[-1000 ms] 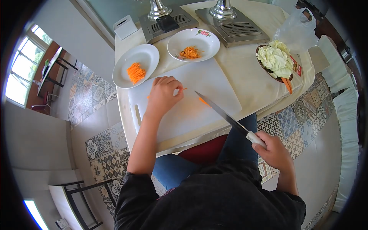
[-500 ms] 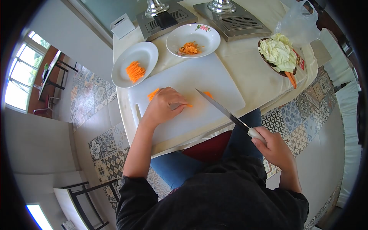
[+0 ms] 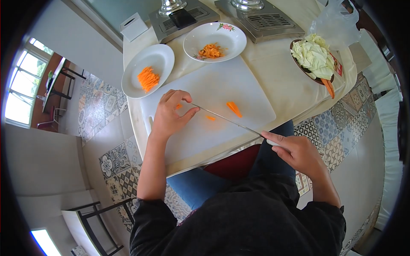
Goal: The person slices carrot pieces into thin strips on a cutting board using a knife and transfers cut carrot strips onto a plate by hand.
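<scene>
two bright orange carrot pieces [image 3: 234,109] flank the knife [image 3: 239,125] the right hand [image 3: 297,153] grips, left hand's [image 3: 170,115] hold unclear.

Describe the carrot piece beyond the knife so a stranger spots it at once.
On the table lies a white board, with the knife slanting over it. On the knife's far side, right of the board's middle, lies the carrot piece. It is clearly bigger than the orange bit on the knife's near side.
</scene>
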`<state>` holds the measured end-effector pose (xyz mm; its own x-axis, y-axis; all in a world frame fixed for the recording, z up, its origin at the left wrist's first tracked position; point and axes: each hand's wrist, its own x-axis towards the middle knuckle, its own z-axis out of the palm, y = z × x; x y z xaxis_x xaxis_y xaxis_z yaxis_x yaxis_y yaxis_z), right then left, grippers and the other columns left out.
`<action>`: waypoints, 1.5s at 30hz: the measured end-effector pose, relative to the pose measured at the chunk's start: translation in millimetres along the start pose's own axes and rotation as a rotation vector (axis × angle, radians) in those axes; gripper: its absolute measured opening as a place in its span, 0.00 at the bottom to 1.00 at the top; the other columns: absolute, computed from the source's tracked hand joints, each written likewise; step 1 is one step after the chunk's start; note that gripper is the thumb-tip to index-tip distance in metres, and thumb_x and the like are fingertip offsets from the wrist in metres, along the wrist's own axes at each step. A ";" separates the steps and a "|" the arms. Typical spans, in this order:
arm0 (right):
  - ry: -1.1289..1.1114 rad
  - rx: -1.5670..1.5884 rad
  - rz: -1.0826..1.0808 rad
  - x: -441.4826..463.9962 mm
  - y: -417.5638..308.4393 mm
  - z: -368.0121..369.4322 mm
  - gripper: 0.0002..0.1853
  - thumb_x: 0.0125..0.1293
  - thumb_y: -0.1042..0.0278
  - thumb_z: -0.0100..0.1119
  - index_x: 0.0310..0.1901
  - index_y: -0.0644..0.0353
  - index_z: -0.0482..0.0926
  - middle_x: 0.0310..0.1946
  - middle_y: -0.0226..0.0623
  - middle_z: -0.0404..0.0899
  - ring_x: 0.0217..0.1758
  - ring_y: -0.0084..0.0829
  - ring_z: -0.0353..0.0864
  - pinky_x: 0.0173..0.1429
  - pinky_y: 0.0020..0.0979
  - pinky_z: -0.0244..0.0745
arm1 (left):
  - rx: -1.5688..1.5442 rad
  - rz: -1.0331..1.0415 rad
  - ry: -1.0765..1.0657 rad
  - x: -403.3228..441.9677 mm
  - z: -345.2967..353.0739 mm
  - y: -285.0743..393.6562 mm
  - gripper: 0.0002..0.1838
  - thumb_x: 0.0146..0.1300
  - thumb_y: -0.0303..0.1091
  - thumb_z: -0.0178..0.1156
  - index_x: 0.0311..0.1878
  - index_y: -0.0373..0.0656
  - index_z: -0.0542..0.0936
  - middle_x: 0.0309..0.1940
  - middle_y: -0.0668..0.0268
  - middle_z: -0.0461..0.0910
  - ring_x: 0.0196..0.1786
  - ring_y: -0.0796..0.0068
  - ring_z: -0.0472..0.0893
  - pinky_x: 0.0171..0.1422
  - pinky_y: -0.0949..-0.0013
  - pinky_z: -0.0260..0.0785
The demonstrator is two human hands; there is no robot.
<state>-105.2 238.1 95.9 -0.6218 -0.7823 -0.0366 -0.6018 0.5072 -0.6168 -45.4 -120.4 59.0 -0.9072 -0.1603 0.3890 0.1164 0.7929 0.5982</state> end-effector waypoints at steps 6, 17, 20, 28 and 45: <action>-0.002 -0.093 -0.073 8.7 9.9 -0.3 0.25 0.69 0.63 0.63 0.67 0.31 0.78 0.21 0.41 0.76 0.25 0.42 0.79 0.34 0.41 0.76 | -0.023 0.234 -0.088 3.1 -0.6 -13.1 0.09 0.49 0.23 0.76 0.35 0.43 0.88 0.32 0.66 0.86 0.40 0.65 0.81 0.47 0.64 0.73; -0.022 -0.129 -0.106 15.4 9.3 -2.0 0.25 0.68 0.64 0.63 0.66 0.31 0.79 0.20 0.40 0.76 0.26 0.41 0.79 0.34 0.41 0.75 | 0.002 0.195 -0.140 2.1 0.5 -15.4 0.07 0.49 0.20 0.73 0.31 0.42 0.87 0.29 0.66 0.86 0.36 0.64 0.79 0.47 0.63 0.73; -0.027 -0.114 -0.099 15.9 8.5 -2.4 0.25 0.68 0.64 0.63 0.66 0.32 0.79 0.21 0.40 0.77 0.26 0.41 0.79 0.34 0.41 0.75 | 0.004 0.188 -0.145 1.8 1.5 -16.2 0.07 0.48 0.20 0.73 0.31 0.42 0.87 0.28 0.67 0.86 0.36 0.64 0.79 0.47 0.63 0.73; -0.069 -0.056 -0.086 19.5 7.5 -6.1 0.24 0.69 0.66 0.62 0.66 0.34 0.79 0.23 0.42 0.79 0.26 0.44 0.80 0.34 0.41 0.75 | 0.026 0.133 -0.152 0.4 4.5 -12.8 0.08 0.49 0.18 0.69 0.29 0.43 0.86 0.27 0.68 0.84 0.36 0.65 0.78 0.52 0.63 0.70; -0.093 -0.213 -0.074 4.7 0.3 10.3 0.29 0.69 0.64 0.63 0.71 0.32 0.74 0.19 0.38 0.71 0.22 0.41 0.76 0.29 0.43 0.74 | 0.162 0.113 -0.143 0.5 8.1 -6.7 0.10 0.48 0.16 0.62 0.28 0.45 0.85 0.24 0.73 0.83 0.36 0.70 0.76 0.61 0.63 0.64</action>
<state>-103.2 230.9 87.5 -0.5291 -0.8451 -0.0760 -0.7421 0.5043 -0.4415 -49.9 -121.0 49.6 -0.9414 0.0109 0.3371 0.1648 0.8869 0.4316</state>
